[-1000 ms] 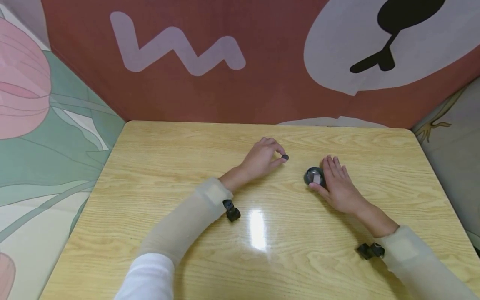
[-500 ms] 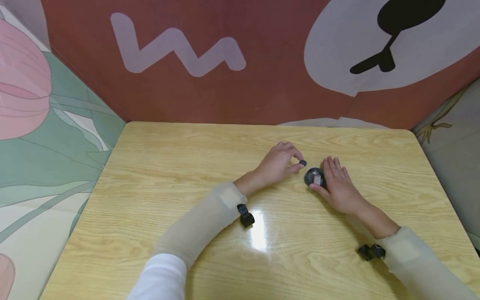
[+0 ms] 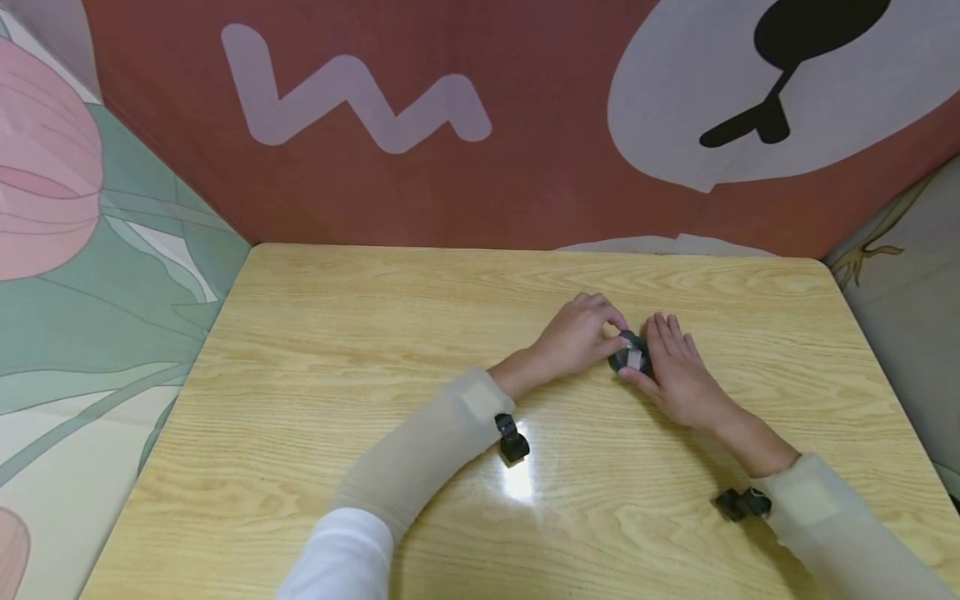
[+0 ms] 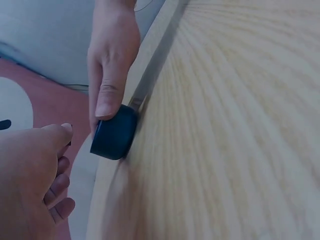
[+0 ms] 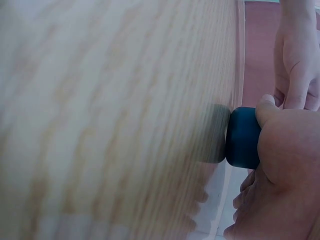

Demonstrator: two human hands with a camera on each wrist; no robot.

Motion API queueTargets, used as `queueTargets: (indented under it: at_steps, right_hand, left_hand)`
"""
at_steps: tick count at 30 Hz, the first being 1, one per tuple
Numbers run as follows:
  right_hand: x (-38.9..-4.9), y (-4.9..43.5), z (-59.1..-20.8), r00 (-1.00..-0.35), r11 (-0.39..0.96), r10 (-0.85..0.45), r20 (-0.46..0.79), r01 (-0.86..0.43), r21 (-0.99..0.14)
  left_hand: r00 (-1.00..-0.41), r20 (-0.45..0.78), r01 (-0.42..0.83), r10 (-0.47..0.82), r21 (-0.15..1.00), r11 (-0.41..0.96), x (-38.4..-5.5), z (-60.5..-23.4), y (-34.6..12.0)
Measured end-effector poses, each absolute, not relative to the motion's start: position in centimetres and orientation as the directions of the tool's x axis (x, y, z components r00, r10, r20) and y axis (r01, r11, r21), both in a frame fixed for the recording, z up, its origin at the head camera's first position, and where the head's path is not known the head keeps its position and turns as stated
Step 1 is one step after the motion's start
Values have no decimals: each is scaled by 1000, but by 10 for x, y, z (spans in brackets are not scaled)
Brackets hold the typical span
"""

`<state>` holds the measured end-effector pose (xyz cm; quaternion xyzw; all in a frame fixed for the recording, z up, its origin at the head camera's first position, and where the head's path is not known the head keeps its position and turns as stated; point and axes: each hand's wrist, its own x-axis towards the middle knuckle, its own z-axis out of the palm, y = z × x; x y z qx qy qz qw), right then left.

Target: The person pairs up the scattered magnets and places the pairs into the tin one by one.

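Note:
A small round dark-teal container stands on the table, its shiny top showing a pale rectangular patch. My right hand holds it from the right, straight fingers along one side and thumb on the near side. The container's smooth side wall shows in the left wrist view. At its upper left, my left hand pinches a small dark oval piece between thumb and forefinger, over the container's rim. Whether piece and container touch, I cannot tell. The left hand's other fingers are curled in the left wrist view.
The wood-grain table spreads around both hands. A red-brown printed wall stands at its far edge, with patterned panels at left and right. Each forearm wears a beige sleeve with a small black camera at the wrist.
My left hand has moved right and slightly nearer, carrying the small dark piece from the bare table to the container's rim. The right hand and the container have stayed in place.

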<state>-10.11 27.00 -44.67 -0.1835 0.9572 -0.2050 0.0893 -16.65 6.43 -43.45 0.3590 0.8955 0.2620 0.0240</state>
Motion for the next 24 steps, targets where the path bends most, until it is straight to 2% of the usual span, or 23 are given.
queueTargets:
  at_steps: [24]
  right_hand:
    - [-101,271,-447,-914,844,-392,-102,-314,-434]
  left_hand:
    - [-725,115,655,679,418,629,-161,-450,76]
